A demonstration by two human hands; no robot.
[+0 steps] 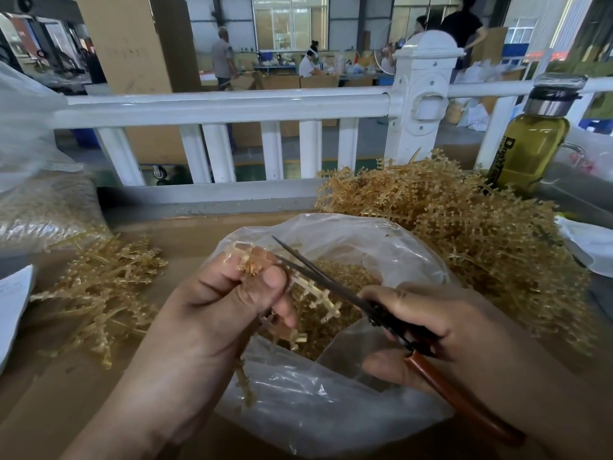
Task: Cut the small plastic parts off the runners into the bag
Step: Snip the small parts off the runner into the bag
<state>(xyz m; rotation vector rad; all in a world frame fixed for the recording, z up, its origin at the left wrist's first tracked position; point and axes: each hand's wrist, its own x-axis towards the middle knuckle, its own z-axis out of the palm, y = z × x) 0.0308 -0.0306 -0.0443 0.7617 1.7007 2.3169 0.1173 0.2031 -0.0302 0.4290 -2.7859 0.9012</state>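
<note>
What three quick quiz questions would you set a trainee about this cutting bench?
1. True or false: the right hand grips the scissors.
2. The left hand pinches a runner over: A) the bag B) a bucket C) a sink
3. Fill in: the larger pile of runners lies on the person's ____ side.

Key: 1 true; 2 A; 3 right.
</note>
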